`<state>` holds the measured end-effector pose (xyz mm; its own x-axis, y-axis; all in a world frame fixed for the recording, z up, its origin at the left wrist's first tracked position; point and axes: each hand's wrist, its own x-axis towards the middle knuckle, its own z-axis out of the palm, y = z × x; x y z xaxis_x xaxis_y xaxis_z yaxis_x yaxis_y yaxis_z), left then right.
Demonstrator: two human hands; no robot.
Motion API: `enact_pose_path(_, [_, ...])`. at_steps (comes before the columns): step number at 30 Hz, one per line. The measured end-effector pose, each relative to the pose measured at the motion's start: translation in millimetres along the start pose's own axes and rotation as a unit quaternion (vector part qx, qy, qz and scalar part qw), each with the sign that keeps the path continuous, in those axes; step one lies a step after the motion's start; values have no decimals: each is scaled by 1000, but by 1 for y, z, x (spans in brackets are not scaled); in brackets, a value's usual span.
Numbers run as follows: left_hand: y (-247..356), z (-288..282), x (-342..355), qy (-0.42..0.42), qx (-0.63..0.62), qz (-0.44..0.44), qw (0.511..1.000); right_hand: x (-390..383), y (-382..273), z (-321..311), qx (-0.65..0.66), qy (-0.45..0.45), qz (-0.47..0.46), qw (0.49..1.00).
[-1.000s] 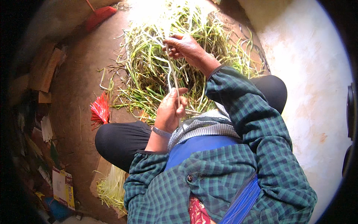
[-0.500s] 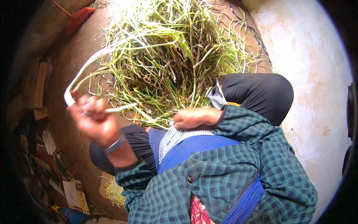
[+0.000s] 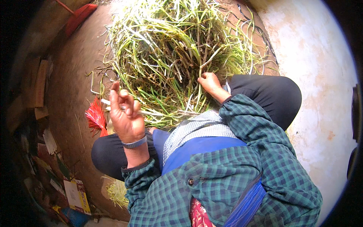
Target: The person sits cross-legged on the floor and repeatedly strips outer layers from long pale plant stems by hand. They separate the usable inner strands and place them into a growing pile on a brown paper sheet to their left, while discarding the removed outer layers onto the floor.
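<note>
Left grip (image 3: 128, 115) half-curled, cannot tell if holding; right grip (image 3: 211, 84) pinching pale stalk (image 3: 200, 69)

A green-and-navy checked jacket (image 3: 227, 174) is worn, fastened by a dark round button (image 3: 190, 181), its cuffs (image 3: 138, 166) dark-edged. Red patterned fabric (image 3: 199, 215) is shown beneath. A blue apron (image 3: 211, 144), pale checked cloth (image 3: 204, 126) and black trousers (image 3: 266, 99) are worn; below the left hand (image 3: 129, 118), a grey wristband (image 3: 135, 143).
</note>
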<state>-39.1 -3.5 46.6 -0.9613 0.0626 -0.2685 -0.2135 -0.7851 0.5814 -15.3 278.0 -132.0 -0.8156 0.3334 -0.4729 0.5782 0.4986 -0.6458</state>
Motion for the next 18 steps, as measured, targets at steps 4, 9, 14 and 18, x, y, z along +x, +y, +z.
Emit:
enact_pose_path(4, [-19, -1, -5, 5, 56, -25, 998, -40, -45, -14, 123, 24, -261, 957])
enact_pose_path(9, [-39, -5, -8, 31, 122, -75, 989, -95, -80, -14, -109, -177, -359, 910])
enact_pose_path(14, [-27, -9, -10, 26, 90, -19, 995, -80, -62, -9, -159, -232, -331, 901])
enact_pose_path(18, [-25, -6, -13, 53, 135, 0, 990, 9, -50, -45, 94, 159, -244, 952])
